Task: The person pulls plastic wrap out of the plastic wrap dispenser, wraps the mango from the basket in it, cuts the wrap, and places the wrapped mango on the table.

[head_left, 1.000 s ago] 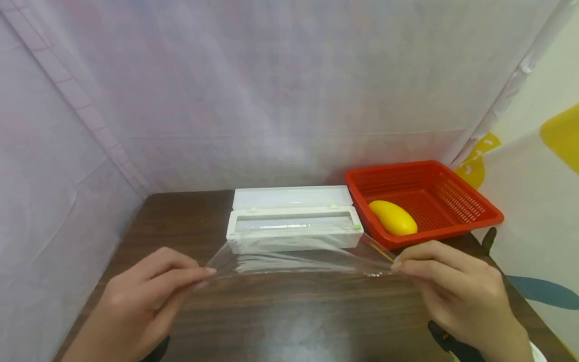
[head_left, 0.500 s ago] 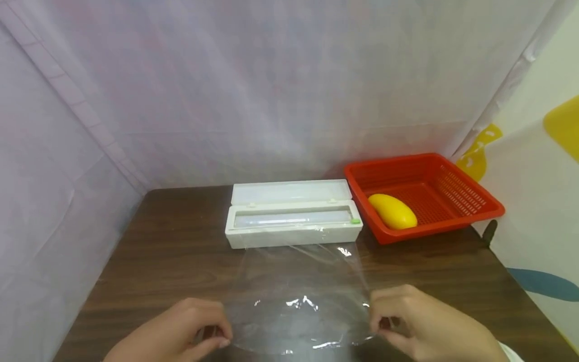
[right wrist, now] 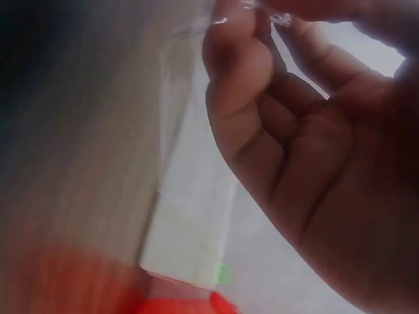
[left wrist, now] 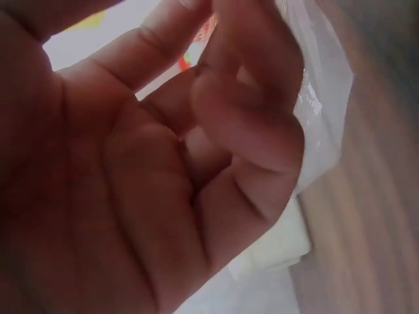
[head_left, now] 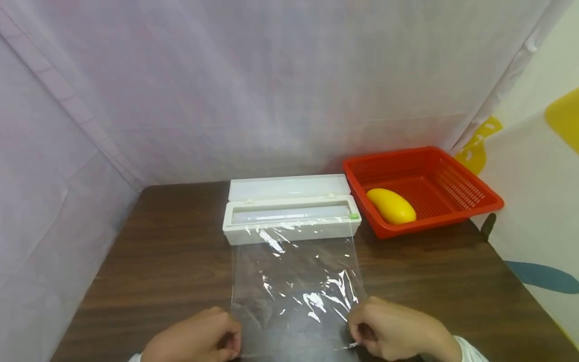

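Pinching the cling film at its near corners — left hand, right hand — we held it stretched from the white dispenser over the surface.

Both wrist views blur; the film's near edge is perhaps cut off.

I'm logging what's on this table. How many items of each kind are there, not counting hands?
White dispenser box: 1
Clear film sheet: 1
Red basket: 1
Yellow fruit: 1
Total: 4
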`<state>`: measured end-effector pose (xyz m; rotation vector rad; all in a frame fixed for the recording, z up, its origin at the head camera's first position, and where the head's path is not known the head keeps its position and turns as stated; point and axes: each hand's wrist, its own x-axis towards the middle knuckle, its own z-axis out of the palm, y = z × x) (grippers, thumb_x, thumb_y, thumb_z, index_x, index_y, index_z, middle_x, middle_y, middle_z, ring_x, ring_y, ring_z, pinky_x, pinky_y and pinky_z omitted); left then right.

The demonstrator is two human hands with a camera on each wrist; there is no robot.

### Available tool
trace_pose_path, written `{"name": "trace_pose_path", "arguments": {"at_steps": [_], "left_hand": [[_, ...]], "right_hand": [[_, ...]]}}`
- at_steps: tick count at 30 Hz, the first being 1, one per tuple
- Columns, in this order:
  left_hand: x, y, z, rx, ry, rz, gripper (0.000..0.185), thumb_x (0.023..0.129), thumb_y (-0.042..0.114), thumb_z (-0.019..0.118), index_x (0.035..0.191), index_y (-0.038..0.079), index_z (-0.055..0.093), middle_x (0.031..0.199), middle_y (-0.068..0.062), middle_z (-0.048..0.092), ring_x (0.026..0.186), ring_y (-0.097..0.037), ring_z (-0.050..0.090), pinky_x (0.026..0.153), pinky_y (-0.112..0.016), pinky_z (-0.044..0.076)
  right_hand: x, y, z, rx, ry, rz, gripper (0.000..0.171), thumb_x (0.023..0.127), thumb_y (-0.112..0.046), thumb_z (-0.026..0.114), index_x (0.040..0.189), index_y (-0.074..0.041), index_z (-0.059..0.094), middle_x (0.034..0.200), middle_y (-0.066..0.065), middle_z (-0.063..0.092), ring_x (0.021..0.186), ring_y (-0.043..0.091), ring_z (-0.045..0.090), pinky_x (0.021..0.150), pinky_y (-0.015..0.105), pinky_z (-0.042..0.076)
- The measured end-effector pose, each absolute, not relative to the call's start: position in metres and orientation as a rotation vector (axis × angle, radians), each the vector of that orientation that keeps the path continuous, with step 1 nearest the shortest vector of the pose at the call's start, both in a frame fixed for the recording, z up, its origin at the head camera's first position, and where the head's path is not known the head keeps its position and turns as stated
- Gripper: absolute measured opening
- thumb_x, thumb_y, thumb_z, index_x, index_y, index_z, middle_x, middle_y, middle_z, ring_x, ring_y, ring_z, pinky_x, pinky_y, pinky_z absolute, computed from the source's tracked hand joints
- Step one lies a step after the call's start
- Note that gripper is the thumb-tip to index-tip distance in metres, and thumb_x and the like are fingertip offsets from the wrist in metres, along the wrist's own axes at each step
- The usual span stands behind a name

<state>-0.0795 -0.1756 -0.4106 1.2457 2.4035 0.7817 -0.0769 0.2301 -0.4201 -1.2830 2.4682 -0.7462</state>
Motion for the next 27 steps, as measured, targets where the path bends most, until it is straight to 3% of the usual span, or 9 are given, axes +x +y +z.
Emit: {"name": "trace_pose_path", "arguments": {"at_steps": [5, 9, 13, 16, 20, 27], "left_hand": [[-0.081, -0.171, -0.418, 1.166, 2.416, 0.716, 0.023, 0.078, 0.006, 0.076, 0.072, 0.027, 0.069, 0.070, 0.027, 0.054, 0.064, 0.011, 0.045, 0.060, -0.012, 0.042], [-0.081, -0.170, -0.420, 1.042, 2.398, 0.694, 0.022, 0.078, 0.004, 0.078, 0.073, 0.026, 0.072, 0.071, 0.025, 0.057, 0.064, 0.009, 0.047, 0.060, -0.015, 0.044], [-0.080, -0.171, -0.421, 0.922, 2.404, 0.655, 0.020, 0.076, 0.007, 0.082, 0.079, 0.025, 0.075, 0.072, 0.022, 0.058, 0.066, 0.006, 0.047, 0.060, -0.018, 0.044], [-0.080, -0.170, -0.422, 0.891, 2.407, 0.639, 0.019, 0.074, 0.009, 0.082, 0.080, 0.025, 0.075, 0.072, 0.021, 0.057, 0.067, 0.006, 0.047, 0.061, -0.018, 0.045], [-0.079, -0.169, -0.424, 0.921, 2.402, 0.652, 0.014, 0.078, 0.012, 0.081, 0.078, 0.025, 0.074, 0.069, 0.022, 0.057, 0.065, 0.007, 0.048, 0.060, -0.017, 0.045], [-0.079, -0.168, -0.425, 0.966, 2.406, 0.662, 0.022, 0.076, 0.001, 0.072, 0.077, 0.022, 0.075, 0.068, 0.022, 0.058, 0.063, 0.008, 0.048, 0.058, -0.015, 0.045]], "right_hand": [[-0.078, 0.226, -0.433, -1.312, 2.450, -0.768, 0.033, 0.067, 0.004, 0.069, 0.076, -0.026, 0.057, 0.070, -0.021, 0.048, 0.064, -0.011, 0.040, 0.057, 0.009, 0.038], [-0.079, 0.224, -0.438, -1.267, 2.383, -0.803, 0.031, 0.066, 0.002, 0.074, 0.078, -0.023, 0.059, 0.070, -0.017, 0.053, 0.063, -0.011, 0.044, 0.054, 0.010, 0.040], [-0.079, 0.224, -0.438, -1.215, 2.353, -0.806, 0.028, 0.071, -0.010, 0.082, 0.085, -0.024, 0.062, 0.072, -0.016, 0.056, 0.064, -0.011, 0.047, 0.054, 0.011, 0.043], [-0.079, 0.224, -0.438, -1.223, 2.371, -0.798, 0.019, 0.082, -0.019, 0.079, 0.088, -0.025, 0.063, 0.074, -0.019, 0.056, 0.065, -0.011, 0.049, 0.056, 0.010, 0.044], [-0.078, 0.223, -0.439, -1.241, 2.438, -0.781, 0.017, 0.088, -0.012, 0.071, 0.087, -0.025, 0.062, 0.074, -0.021, 0.055, 0.067, -0.010, 0.048, 0.060, 0.011, 0.044], [-0.077, 0.223, -0.440, -1.078, 2.415, -0.781, 0.033, 0.077, 0.003, 0.073, 0.092, -0.024, 0.065, 0.076, -0.019, 0.061, 0.067, -0.008, 0.053, 0.061, 0.014, 0.049]]}}
